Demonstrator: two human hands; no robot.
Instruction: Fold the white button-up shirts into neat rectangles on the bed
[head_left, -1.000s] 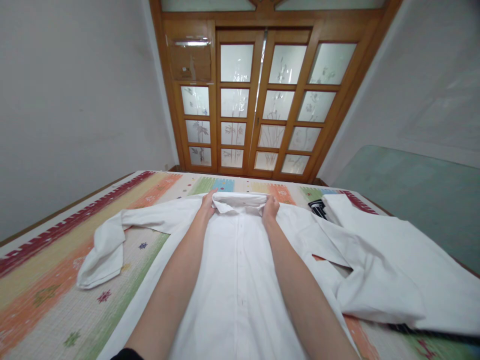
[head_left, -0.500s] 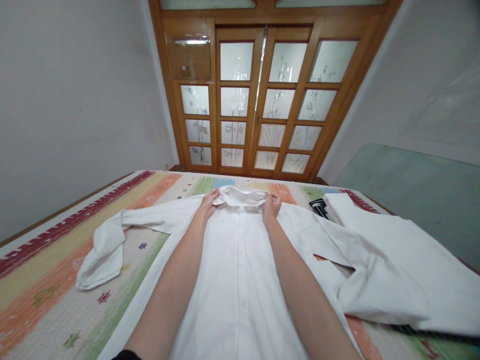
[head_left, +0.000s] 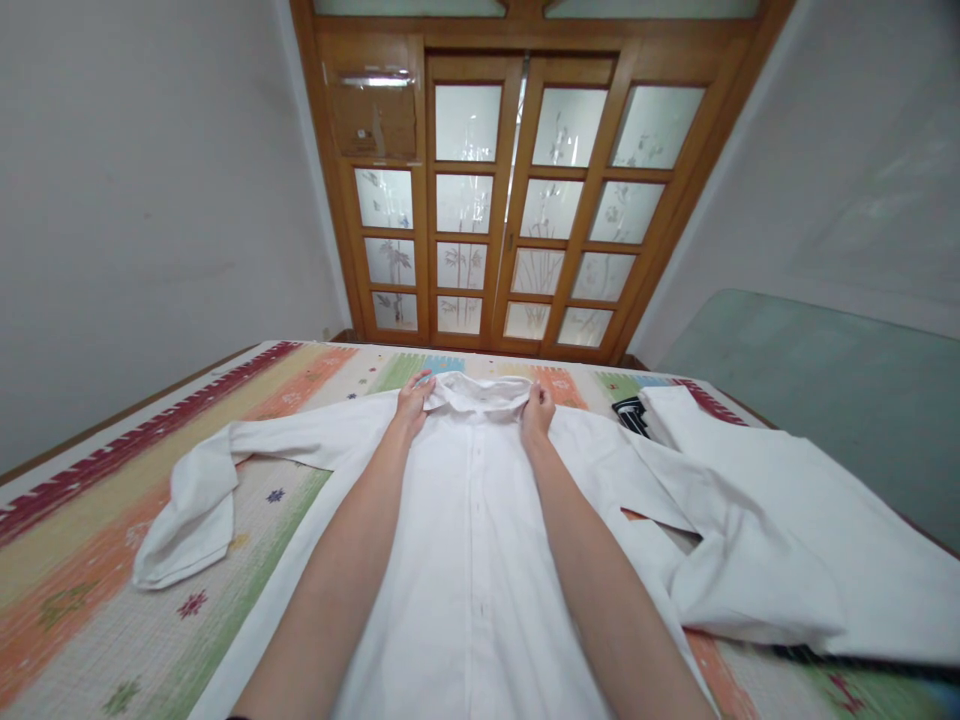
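Note:
A white button-up shirt [head_left: 480,520] lies front side up, its collar [head_left: 480,395] at the far end and its button line running toward me. My left hand [head_left: 414,402] is closed on the left side of the collar, fingers pinching the cloth. On the other side, my right hand [head_left: 538,408] grips the collar's right edge. Between the two hands the collar stands up slightly. One sleeve [head_left: 191,500] stretches out to the left and bends toward me. The right sleeve [head_left: 750,570] lies bunched, overlapping another white garment.
A patterned striped cover [head_left: 277,550] lies under the shirt. To the right rest a flat white garment [head_left: 810,490] and a black-and-white striped item [head_left: 631,415]. A pale green panel [head_left: 817,380] leans by the right wall. Wooden glass-paned doors [head_left: 502,200] stand behind.
The view has shifted slightly, so everything sits a little further left. Both hands keep their hold on the collar; the shirt lies nearly the same.

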